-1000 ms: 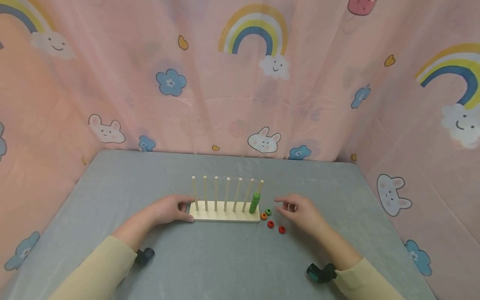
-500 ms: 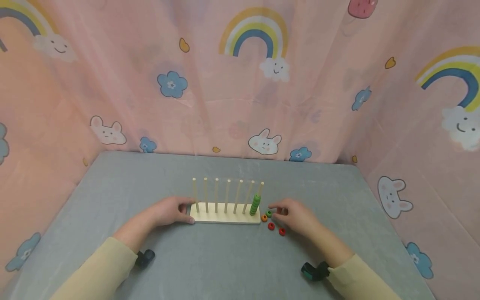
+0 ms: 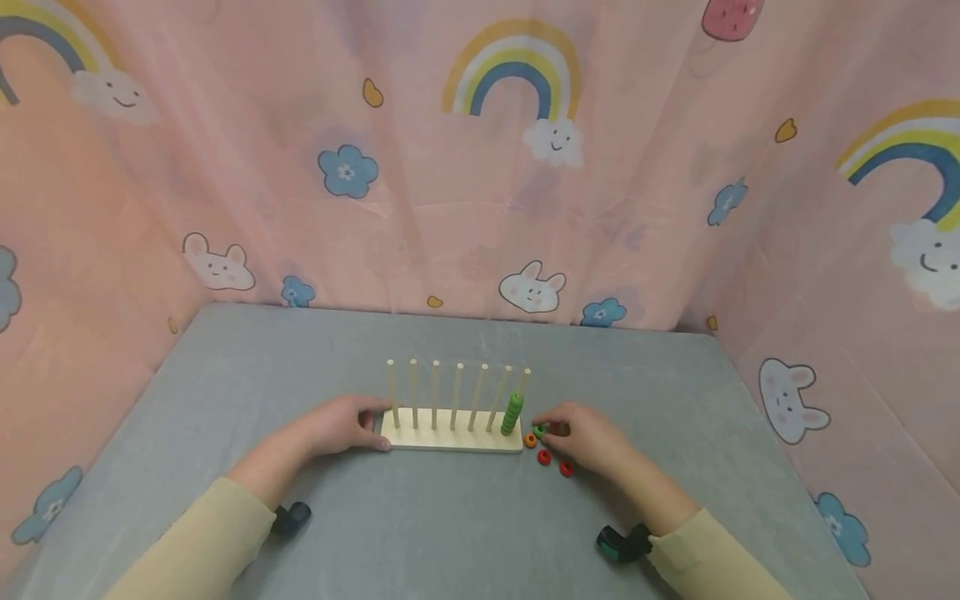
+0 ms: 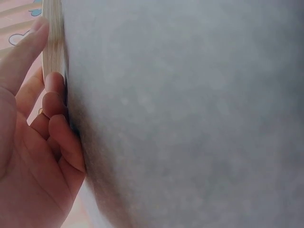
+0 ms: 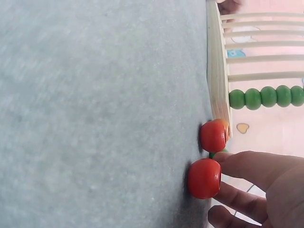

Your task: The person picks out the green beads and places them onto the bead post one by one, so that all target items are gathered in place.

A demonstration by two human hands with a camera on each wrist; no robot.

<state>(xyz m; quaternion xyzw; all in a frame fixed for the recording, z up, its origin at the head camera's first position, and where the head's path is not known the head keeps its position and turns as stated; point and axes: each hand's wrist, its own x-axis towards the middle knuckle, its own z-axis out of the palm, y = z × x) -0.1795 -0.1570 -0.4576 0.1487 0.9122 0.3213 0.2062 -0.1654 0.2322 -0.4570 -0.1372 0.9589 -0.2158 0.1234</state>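
A pale wooden peg board (image 3: 450, 438) carries a row of upright pegs. Its rightmost peg bears a stack of green beads (image 3: 512, 415); the other pegs are bare. My left hand (image 3: 341, 425) grips the board's left end, thumb at the front edge and fingers behind; the left wrist view shows them against the wooden edge (image 4: 53, 40). Beyond the right end, my right hand (image 3: 592, 435) pinches a loose green bead (image 3: 539, 431) on the table, partly hidden by the fingers. In the right wrist view the thumb (image 5: 251, 166) reaches behind the red beads to it.
An orange bead (image 3: 530, 440) lies by the board's right corner. Two red beads, one nearer the board (image 3: 543, 457) and one farther right (image 3: 566, 469), lie in front of the right hand. The grey table (image 3: 420, 533) meets a pink patterned curtain (image 3: 420, 242) at its back edge.
My right hand has moved left and down, and its thumb and fingers have closed in on the loose green bead. The left hand keeps its grip on the board.
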